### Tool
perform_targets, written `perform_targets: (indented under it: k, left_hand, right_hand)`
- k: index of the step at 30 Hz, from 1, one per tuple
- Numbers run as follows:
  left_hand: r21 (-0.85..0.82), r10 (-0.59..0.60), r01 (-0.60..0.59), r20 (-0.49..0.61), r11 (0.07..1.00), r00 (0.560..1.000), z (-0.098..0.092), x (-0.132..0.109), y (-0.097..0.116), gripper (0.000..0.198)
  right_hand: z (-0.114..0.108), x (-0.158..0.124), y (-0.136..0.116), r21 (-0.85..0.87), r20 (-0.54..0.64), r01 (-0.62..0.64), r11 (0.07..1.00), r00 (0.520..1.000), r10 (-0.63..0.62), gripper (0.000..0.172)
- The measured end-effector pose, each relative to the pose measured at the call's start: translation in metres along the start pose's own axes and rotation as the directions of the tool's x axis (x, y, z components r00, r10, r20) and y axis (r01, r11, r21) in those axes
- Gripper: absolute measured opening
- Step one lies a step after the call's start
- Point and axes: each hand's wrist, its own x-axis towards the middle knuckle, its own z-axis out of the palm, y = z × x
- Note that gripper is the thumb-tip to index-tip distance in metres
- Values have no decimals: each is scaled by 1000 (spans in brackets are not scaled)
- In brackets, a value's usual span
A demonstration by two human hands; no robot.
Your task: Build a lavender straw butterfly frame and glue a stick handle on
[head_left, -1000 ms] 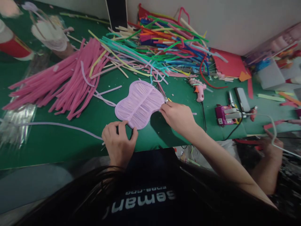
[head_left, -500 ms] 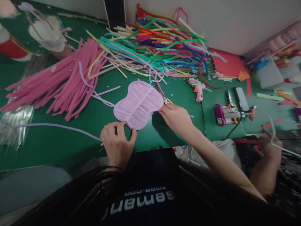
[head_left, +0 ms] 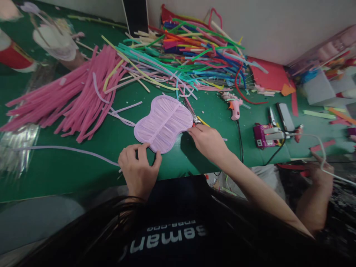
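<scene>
A flat lilac pipe-cleaner shape [head_left: 164,120], rounded into lobes with a rib along its middle, is held just over the green table. My left hand [head_left: 139,165] has its curled fingers and thumb on the lower edge, by the end of the rib. At the right edge, my right hand [head_left: 207,139] pinches the same piece between thumb and fingers. A long lilac pipe cleaner [head_left: 66,148] runs from the left up to my left hand; whether the fingers grip it is hidden. Scissors [head_left: 196,118] lie just beyond my right hand, partly covered.
Pink pipe cleaners [head_left: 80,92] lie in a bundle at left, with a multicoloured heap [head_left: 189,52] behind. A pink glue gun [head_left: 236,107] and a purple box [head_left: 261,136] with cables stand at right. Another person's arm [head_left: 317,193] shows at far right.
</scene>
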Motion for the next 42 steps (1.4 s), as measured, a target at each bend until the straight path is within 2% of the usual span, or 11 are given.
perform_targets:
  k: [5, 14, 18, 29, 36, 42]
  left_hand:
    - [-16, -13, 13, 17, 1000, 1000, 0, 0, 0, 32]
    - [-8, -11, 11, 11, 1000, 1000, 2, -1, 0, 33]
    - [-4, -3, 4, 6, 1000, 1000, 1, -1, -1, 32]
    - [17, 21, -20, -19, 1000, 1000, 1, 0, -1, 32]
    - [19, 30, -29, -33, 999, 999, 2, 0, -1, 32]
    - [6, 20, -19, -32, 1000, 999, 2, 0, -2, 31]
  right_hand:
    - [1, 0, -1, -20, -9, -34, 999, 999, 34, 26]
    - [1, 2, 2, 38, -6, 26, 999, 1000, -26, 26]
    - [2, 0, 5, 85, -48, 61, 995, 997, -57, 28]
    - [12, -2, 11, 96, -141, 42, 994, 990, -29, 29]
    - [15, 0, 18, 57, -93, 134, 989, 987, -128, 28]
    - [15, 2, 20, 19, -120, 180, 983, 977, -176, 31]
